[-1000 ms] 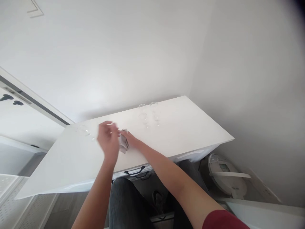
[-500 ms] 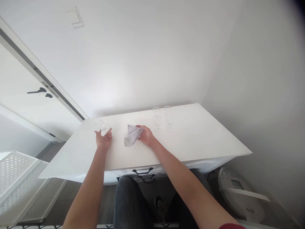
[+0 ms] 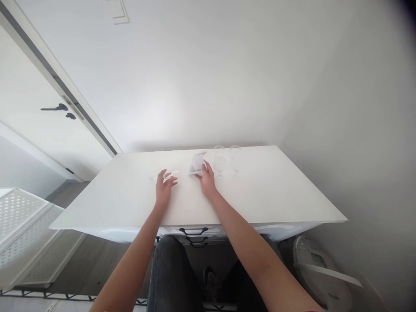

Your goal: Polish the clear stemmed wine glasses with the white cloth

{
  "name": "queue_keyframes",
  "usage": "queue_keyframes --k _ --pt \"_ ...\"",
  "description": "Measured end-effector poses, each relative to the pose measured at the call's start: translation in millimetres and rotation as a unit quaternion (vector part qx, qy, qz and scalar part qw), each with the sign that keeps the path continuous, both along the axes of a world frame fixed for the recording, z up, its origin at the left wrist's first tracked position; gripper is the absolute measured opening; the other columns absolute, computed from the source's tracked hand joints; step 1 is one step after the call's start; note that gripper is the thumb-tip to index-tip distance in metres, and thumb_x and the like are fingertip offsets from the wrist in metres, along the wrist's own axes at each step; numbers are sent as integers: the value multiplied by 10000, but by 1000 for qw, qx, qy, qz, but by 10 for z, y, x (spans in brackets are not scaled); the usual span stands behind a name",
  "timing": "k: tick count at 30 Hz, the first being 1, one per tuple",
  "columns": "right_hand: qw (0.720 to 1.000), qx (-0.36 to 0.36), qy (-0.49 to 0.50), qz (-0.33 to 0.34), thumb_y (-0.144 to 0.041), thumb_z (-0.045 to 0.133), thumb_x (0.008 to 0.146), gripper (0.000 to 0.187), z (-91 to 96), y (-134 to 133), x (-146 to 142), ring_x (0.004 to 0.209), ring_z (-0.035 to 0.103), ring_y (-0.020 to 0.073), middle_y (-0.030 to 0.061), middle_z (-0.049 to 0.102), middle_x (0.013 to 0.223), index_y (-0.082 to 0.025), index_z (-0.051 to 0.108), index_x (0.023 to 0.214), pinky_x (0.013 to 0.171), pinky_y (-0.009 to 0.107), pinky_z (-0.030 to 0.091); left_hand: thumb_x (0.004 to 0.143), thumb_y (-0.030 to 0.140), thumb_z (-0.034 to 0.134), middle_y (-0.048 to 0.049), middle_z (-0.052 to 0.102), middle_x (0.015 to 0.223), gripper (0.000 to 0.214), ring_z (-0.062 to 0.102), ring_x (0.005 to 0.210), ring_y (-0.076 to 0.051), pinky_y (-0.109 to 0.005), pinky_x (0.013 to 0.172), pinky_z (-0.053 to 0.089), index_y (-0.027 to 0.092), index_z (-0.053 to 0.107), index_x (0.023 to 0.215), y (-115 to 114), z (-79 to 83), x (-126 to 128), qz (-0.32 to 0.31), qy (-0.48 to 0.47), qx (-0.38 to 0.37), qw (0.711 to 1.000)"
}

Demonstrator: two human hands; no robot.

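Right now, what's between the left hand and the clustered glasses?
The pale cloth and the right hand gripping it, as the head view shows.

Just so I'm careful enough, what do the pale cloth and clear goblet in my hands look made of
Cloth: pale grey, matte fabric, by its soft folds; fibre unclear. Clear goblet: smooth glass, probably, since it's see-through with glints, though plastic is possible.

Cloth (image 3: 197, 163) partly hidden behind right grip (image 3: 207, 178)
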State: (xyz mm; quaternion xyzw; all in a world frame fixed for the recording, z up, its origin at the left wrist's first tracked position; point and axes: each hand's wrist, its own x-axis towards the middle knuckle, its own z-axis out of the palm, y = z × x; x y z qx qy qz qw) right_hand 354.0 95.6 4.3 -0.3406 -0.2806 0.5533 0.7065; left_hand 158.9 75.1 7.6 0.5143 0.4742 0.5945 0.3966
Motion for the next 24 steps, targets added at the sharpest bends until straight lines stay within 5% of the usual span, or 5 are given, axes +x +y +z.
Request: queue_keyframes --k 7,11,17,20,24 --pt "949 89 -302 -29 -515 524 970 349 27 -149 -91 801 589 187 22 650 869 -198 655 1030 779 307 496 903 509 672 -120 659 1266 557 728 965 -208 -413 914 584 245 522 1371 -141 27 156 11 200 29 979" --pt "956 92 -271 66 -499 579 953 370 19 -200 -128 844 617 201 39 670 968 -212 616 1184 809 335 514 896 503 684 -127 708 1180 559 727 952 -208 -404 936 574 214 556 1358 -151 36 130 88 177 16 980" --pt "943 127 -193 238 -351 665 919 867 74 -304 -65 1426 428 225 39 442 1571 -347 179 1637 1217 427 300 856 500 735 -51 719 976 582 722 923 -195 -403 979 569 218 620 1352 -131 -9 70 -5 162 7 987" --pt "929 131 -210 274 -305 677 901 954 102 -339 -31 1426 420 231 33 481 1532 -345 103 1662 1241 442 243 865 474 729 -42 696 993 567 702 916 -181 -393 980 575 223 621 1363 -147 11 49 -45 170 38 984" --pt "932 135 -176 286 -256 686 858 901 109 -321 -33 1290 516 238 20 575 1383 -360 242 1635 1192 450 311 889 445 699 -100 638 1255 532 665 1078 -207 -369 923 594 240 597 1369 -190 40 48 -58 190 101 975"
